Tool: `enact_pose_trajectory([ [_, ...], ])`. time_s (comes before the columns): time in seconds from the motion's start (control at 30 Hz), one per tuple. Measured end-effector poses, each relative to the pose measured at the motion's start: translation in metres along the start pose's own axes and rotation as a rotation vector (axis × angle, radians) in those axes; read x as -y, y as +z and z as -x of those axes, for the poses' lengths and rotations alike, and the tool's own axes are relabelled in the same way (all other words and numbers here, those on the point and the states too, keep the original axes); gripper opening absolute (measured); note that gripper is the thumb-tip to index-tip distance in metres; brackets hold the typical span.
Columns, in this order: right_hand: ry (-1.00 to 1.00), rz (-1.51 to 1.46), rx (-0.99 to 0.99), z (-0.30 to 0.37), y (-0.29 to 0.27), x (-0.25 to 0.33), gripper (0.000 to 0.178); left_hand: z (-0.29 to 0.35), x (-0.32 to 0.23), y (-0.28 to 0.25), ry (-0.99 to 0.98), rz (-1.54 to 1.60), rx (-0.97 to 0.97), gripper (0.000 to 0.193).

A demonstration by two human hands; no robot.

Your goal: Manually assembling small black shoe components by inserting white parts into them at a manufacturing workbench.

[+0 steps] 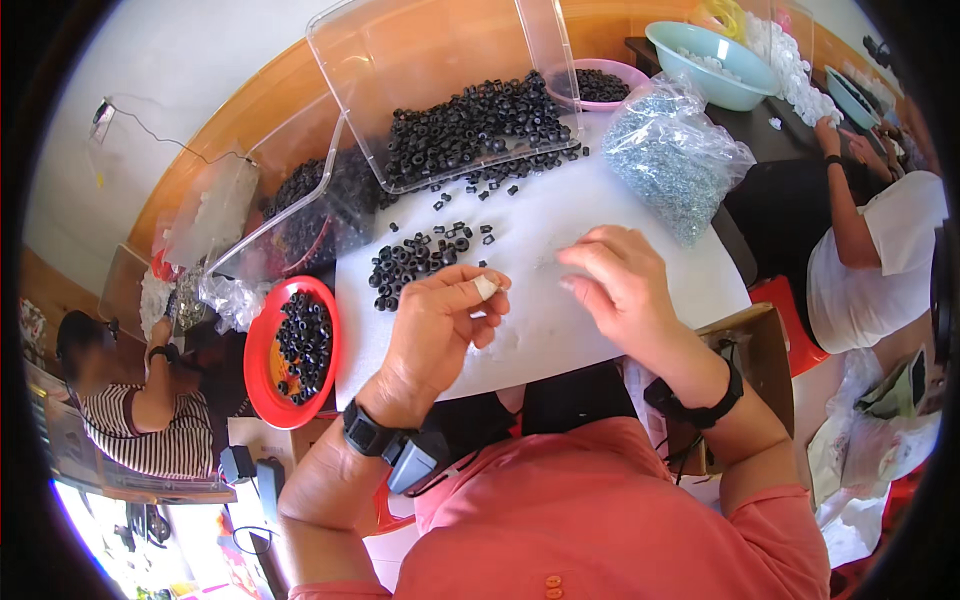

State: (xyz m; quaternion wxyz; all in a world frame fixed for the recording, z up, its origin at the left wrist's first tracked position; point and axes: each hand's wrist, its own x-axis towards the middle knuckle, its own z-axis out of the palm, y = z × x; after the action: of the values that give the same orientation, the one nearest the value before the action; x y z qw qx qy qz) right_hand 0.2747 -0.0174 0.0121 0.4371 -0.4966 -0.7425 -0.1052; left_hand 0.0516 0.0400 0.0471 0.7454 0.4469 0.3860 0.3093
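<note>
My left hand (438,325) is over the white tabletop (540,345) near its front edge, thumb pressed toward curled fingers. A white wrap (486,287) covers its thumb tip; whatever the fingers may hold is hidden. To the right, my right hand (622,285) hovers with thumb and forefinger apart, and nothing shows between them. Just beyond my left hand lies a loose pile of small black ring-shaped parts (410,262). Past my right hand stands a clear plastic bag (668,160) full of small shiny pieces.
A tilted clear bin (350,85) spills black parts at the back. A red bowl (262,385) of black parts sits left, a pink bowl (630,75) and pale blue basin (735,92) far right. Co-workers sit left (150,420) and right (865,260). A cardboard box (775,370) stands right.
</note>
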Motion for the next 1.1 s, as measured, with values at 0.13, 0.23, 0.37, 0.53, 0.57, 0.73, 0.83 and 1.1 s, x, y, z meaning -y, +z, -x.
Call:
enact_pose_trajectory([
  [0.13,0.05,-0.365,-0.051,-0.008,0.009,0.037,0.021,0.012,0.018,0.01,0.006,0.202,0.054,0.019],
  [0.23,0.012,-0.391,-0.104,-0.004,0.017,0.043,0.017,0.019,0.029,0.007,0.049,0.241,0.06,0.018],
  [0.37,0.035,-0.471,-0.062,0.001,0.021,0.053,0.015,0.031,0.04,0.001,-0.04,0.32,0.022,0.018],
  [0.53,0.095,-0.593,-0.062,0.007,0.03,0.057,0.014,0.032,0.047,-0.003,-0.034,0.378,0.054,0.018],
  [0.57,0.091,-0.611,-0.063,0.004,0.031,0.057,0.014,0.034,0.044,-0.003,-0.036,0.379,0.051,0.018],
  [0.73,0.167,-0.562,-0.121,-0.003,0.028,0.048,0.011,0.028,0.031,-0.006,0.322,-0.482,-0.292,0.012],
  [0.83,0.301,-0.607,-0.147,0.001,0.034,0.036,0.011,0.004,0.026,-0.018,0.865,-1.18,-0.473,0.014],
  [1.1,0.32,-0.588,-0.066,0.013,0.04,0.031,0.006,-0.032,0.036,-0.016,0.963,-1.525,-0.425,0.012],
])
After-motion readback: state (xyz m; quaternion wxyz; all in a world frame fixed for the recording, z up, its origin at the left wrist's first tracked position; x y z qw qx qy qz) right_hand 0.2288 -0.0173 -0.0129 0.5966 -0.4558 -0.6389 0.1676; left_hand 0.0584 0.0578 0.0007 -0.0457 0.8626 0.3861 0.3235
